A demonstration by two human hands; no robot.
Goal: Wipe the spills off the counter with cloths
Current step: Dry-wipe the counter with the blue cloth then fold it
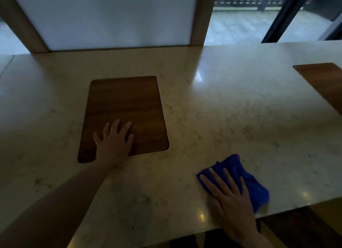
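Cloth (240, 175) lies under my right grip (229, 194), fingers spread flat, near the tabletop's (240, 99) front edge; left grip (114, 138) rests spread on the wooden board (125, 103).

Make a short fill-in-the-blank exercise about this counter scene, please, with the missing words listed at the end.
1. The right hand presses flat on a cloth whose colour is ____.
2. The left hand rests on a board made of ____.
3. The cloth lies near the counter's ____ edge, the one closest to the person.
4. A second wooden board shows at the far ____ of the picture.

Missing words: blue; wood; front; right
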